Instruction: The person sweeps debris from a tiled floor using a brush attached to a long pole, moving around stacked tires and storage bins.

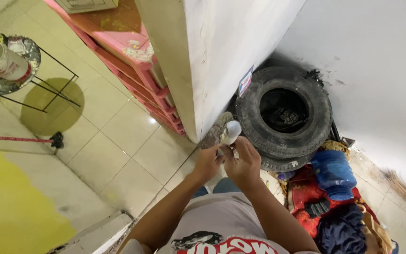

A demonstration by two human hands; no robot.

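Both hands meet just below the wall corner (191,84). Left hand (206,163) and right hand (243,162) are closed together around the handle of a paint roller (216,130); fingers overlap, so which hand bears the load I cannot tell. The roller lies directly ahead of and above the hands, its long axis tilted up and right, its grey sleeve touching the corner edge. White handle end (231,131) sits nearer the right hand. Tyres (283,113) stand just beyond.

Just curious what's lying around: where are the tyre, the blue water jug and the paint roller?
tyre (264,136), head view, lower left tread.
blue water jug (333,171), head view, ribbed body.
paint roller (214,130), head view, fuzzy sleeve.
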